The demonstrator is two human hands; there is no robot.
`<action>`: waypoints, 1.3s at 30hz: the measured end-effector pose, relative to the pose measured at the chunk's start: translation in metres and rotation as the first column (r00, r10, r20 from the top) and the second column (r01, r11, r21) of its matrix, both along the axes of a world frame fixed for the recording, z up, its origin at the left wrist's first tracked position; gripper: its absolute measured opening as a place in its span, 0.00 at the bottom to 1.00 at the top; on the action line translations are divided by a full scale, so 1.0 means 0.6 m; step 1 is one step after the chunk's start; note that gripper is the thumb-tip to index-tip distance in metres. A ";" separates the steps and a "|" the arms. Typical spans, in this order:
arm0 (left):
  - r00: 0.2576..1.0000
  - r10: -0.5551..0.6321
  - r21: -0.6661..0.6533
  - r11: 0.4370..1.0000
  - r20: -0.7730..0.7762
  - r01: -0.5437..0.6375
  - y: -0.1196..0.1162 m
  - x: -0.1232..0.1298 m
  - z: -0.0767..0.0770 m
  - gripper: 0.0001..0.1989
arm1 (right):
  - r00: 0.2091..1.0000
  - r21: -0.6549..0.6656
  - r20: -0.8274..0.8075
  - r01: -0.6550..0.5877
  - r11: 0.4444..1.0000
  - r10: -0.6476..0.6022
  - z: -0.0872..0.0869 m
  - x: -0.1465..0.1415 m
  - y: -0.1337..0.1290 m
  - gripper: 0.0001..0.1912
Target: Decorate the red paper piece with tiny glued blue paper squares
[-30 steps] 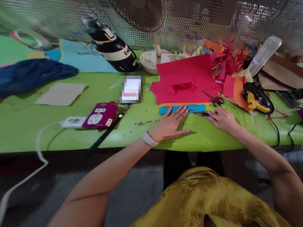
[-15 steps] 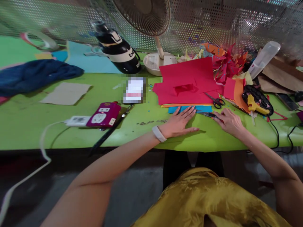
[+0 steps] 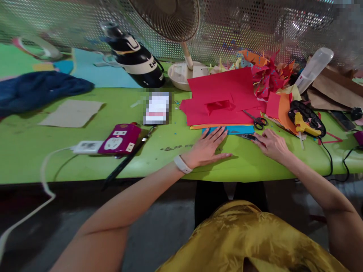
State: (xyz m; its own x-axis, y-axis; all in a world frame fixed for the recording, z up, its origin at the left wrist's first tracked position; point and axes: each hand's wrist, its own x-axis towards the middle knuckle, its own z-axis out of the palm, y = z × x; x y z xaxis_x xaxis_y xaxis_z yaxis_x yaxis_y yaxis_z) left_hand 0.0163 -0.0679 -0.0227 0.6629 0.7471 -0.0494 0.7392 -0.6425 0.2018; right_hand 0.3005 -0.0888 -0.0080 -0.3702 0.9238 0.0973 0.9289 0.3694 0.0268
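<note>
Left hand [image 3: 206,149] rests splayed flat on blue paper [image 3: 245,129]; right hand [image 3: 272,144] clasps a cutter [image 3: 247,136]

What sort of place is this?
It looks like a craft workspace, though I can't tell whether it's at home or a shop: there's red paper, scissors and a yellow glue gun.

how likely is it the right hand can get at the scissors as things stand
Probably yes: the scissors lie just beyond the right hand, handles nearest it, with nothing seen on top. It already holds a tool, though, so it may need to put that down first.
</note>
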 end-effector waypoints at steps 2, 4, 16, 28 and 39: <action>1.000 0.000 0.006 1.000 -0.002 0.000 0.000 0.001 0.000 0.47 | 1.000 -0.014 0.006 -0.001 1.000 0.001 0.002 -0.009 0.004 0.25; 1.000 -0.002 0.011 1.000 -0.003 0.002 0.000 0.002 0.000 0.47 | 1.000 -0.029 0.016 -0.003 1.000 0.003 0.005 -0.014 0.006 0.25; 1.000 0.006 0.033 0.999 -0.010 -0.005 0.000 0.002 -0.003 0.47 | 0.999 -0.068 0.048 0.008 0.998 -0.005 0.011 -0.019 -0.002 0.24; 1.000 0.007 0.005 1.000 0.002 -0.007 0.001 0.003 0.001 0.46 | 0.997 -0.082 0.076 0.002 0.997 0.004 0.015 -0.031 -0.002 0.24; 1.000 -0.008 -0.008 1.000 -0.012 0.008 0.000 -0.048 -0.001 0.45 | 0.996 -0.099 0.088 0.016 0.995 -0.008 0.018 -0.034 -0.002 0.26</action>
